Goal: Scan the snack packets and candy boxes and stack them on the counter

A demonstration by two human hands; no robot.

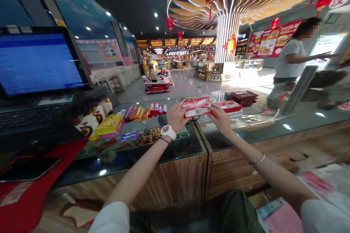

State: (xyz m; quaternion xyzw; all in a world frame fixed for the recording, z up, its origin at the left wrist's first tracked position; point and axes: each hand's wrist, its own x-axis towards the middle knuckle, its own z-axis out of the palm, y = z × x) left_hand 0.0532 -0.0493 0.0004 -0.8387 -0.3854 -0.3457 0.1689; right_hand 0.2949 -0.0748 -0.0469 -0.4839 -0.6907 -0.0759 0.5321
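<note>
A red and white carton (199, 107) with a barcode on its near side is held above the glass counter between both hands. My left hand (177, 116), with a white watch at the wrist, closes on the carton's left end. At its right end, my right hand (219, 117) pinches the lower corner. Just right of the carton, similar red and white boxes (229, 107) lie stacked on the glass. To the left of my left hand, several small red packets (158, 109) stand in a row beside yellow-orange packets (140, 113).
Dark red flat packs (243, 98) are piled farther right. A yellow box (109, 125) and patterned cups (90, 122) stand near the monitor (41, 63). A dark phone (30, 169) lies on red cloth at the left. A person (292, 51) stands beyond the counter.
</note>
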